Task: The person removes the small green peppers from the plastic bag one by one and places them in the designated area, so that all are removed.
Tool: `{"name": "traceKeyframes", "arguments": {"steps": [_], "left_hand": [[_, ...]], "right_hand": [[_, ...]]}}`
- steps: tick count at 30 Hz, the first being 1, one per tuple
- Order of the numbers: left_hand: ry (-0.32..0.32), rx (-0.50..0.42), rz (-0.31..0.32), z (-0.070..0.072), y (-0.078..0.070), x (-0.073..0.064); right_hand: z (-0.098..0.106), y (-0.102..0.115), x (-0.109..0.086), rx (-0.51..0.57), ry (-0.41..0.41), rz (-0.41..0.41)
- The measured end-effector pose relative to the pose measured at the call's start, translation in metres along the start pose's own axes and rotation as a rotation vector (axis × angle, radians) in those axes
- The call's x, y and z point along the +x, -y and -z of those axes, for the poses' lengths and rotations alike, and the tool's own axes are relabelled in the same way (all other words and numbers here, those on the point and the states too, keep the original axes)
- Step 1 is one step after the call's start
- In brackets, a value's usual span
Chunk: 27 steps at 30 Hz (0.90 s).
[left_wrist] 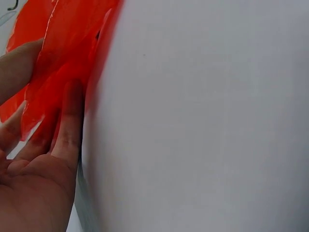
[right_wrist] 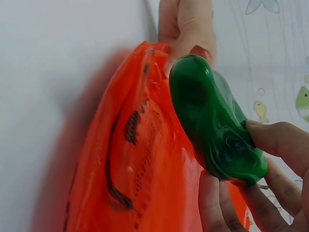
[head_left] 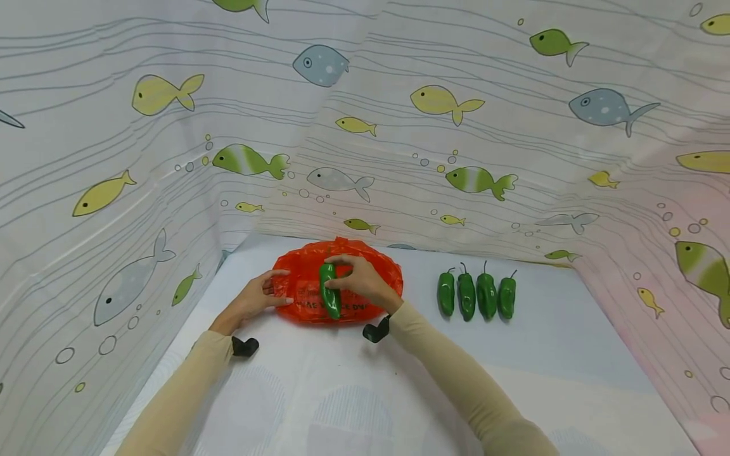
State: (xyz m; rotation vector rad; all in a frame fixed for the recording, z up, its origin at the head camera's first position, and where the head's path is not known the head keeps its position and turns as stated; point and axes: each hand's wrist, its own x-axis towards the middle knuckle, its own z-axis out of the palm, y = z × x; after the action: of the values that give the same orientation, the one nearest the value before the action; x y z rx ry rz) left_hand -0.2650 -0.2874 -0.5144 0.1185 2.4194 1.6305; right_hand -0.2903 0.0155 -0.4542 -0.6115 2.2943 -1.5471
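Observation:
A red plastic bag (head_left: pixel 302 309) with dark print lies spread on the white table. My left hand (head_left: pixel 255 299) holds its left edge. In the left wrist view, fingers (left_wrist: pixel 71 125) of that hand show against the red film, some partly covered by it. Above the bag, my right hand (head_left: pixel 359 278) pinches a glossy green chili pepper (head_left: pixel 329 294) by its upper end. The right wrist view shows the green pepper (right_wrist: pixel 207 111) tilted, with the thumb on one side and fingertips (right_wrist: pixel 210 193) on the other. The bag's inside is mostly hidden.
Several green chili peppers (head_left: pixel 466 296) stand in a row on the table to the right of the bag, stems pointing away. Fish-patterned cloth (head_left: pixel 388 145) forms walls at the back and both sides. The white table (head_left: pixel 570 329) extends around the bag.

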Motion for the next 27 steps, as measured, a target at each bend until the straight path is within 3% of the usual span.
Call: {"name": "traceKeyframes", "arguments": {"steps": [27], "left_hand": [[0.016,-0.007,0.005,0.001,-0.004,-0.001]], "right_hand": [[0.039,-0.003,-0.015,0.040,-0.025,0.016]]}}
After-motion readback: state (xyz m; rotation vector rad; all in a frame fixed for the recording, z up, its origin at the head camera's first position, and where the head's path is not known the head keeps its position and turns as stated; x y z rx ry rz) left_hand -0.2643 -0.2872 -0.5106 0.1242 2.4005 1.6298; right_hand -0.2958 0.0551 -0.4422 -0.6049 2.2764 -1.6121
